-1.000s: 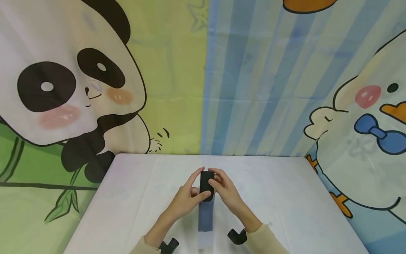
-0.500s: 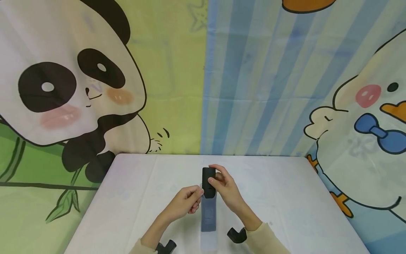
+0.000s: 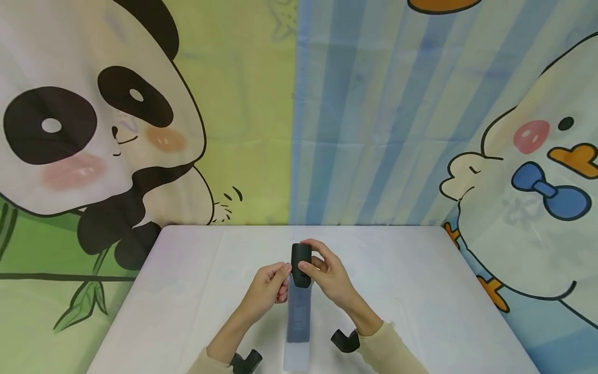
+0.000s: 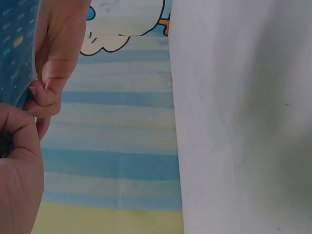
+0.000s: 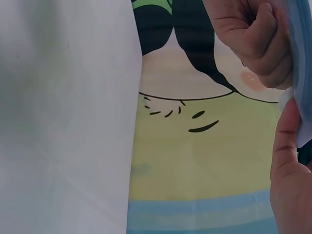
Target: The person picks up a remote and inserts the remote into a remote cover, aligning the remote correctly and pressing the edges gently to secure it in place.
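A small black oblong block [image 3: 301,253] stands out at the top of a long translucent blue plastic sleeve [image 3: 299,314], in the middle of the head view. My right hand [image 3: 334,278] grips the block from its right side, thumb across its front and index finger at its top. At the sleeve's upper left edge, my left hand [image 3: 267,287] pinches with thumb and curled fingers. The left wrist view shows small pale print on the blue sleeve [image 4: 17,53], between both hands. In the right wrist view, a dark bit of the block [image 5: 305,153] shows behind the right thumb.
A white table [image 3: 392,291] lies under the hands. Close behind it hangs a cartoon backdrop [image 3: 252,130] with a panda and a white duck. Black angular pieces sit at the left wrist [image 3: 247,362] and right wrist [image 3: 344,341]. The sleeve's pale lower end [image 3: 296,357] reaches toward the front.
My left hand has left the block's top and front, moved down and curled into a pinch at the sleeve's left edge. The right hand keeps its hold; the block is slightly higher.
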Demonstrator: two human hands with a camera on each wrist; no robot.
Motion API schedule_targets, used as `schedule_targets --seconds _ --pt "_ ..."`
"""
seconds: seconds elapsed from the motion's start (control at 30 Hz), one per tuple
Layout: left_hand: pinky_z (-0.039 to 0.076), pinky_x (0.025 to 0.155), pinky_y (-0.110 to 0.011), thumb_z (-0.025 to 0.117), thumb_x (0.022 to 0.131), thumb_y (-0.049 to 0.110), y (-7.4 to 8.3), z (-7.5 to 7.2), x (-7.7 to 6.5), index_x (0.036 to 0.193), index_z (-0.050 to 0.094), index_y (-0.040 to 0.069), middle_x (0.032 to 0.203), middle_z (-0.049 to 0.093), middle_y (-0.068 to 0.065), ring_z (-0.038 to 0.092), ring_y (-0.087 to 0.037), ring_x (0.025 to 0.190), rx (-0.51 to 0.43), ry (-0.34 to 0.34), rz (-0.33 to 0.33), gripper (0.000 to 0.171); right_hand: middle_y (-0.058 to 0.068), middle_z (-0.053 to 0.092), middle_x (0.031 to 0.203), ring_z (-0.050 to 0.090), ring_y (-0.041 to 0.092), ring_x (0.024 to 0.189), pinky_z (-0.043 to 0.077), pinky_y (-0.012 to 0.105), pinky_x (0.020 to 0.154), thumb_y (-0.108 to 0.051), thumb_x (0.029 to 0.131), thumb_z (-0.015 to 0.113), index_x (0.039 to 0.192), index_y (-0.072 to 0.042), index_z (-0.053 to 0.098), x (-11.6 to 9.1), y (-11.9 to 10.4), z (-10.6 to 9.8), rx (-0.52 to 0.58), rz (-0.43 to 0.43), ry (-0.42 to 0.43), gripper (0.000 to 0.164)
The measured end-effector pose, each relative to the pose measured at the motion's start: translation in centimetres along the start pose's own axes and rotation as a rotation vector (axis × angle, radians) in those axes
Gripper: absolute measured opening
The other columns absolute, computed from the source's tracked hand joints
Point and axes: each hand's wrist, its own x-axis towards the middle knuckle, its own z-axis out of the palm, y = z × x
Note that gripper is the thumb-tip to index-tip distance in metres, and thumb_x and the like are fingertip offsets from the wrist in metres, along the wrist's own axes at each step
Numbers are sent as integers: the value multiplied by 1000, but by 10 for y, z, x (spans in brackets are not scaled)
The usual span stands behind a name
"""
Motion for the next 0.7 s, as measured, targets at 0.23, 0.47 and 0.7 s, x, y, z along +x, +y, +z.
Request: schedule_targets --seconds 0.23,0.47,0.7 --pt "36 46 -23 52 105 39 3 2 7 75 47 -1 59 42 -3 41 -12 49 6 123 3 50 26 46 130 63 25 106 57 34 79 -5 99 63 145 1 42 5 -2 5 -11 2 -2 51" --pt "45 50 -26 49 107 36 -3 -2 4 77 52 2 64 50 -5 49 -14 55 178 31 -8 45 26 49 126 63 25 100 58 34 76 -2 97 65 144 -4 46 0 -1 1 -55 -8 50 50" --pt "58 65 -40 55 104 38 -6 -9 3 133 48 16 87 69 -3 68 -24 72 326 24 -24 37 26 46 123 65 23 98 57 32 74 -2 97 65 143 -1 45 -2 7 2 -71 -5 114 50"
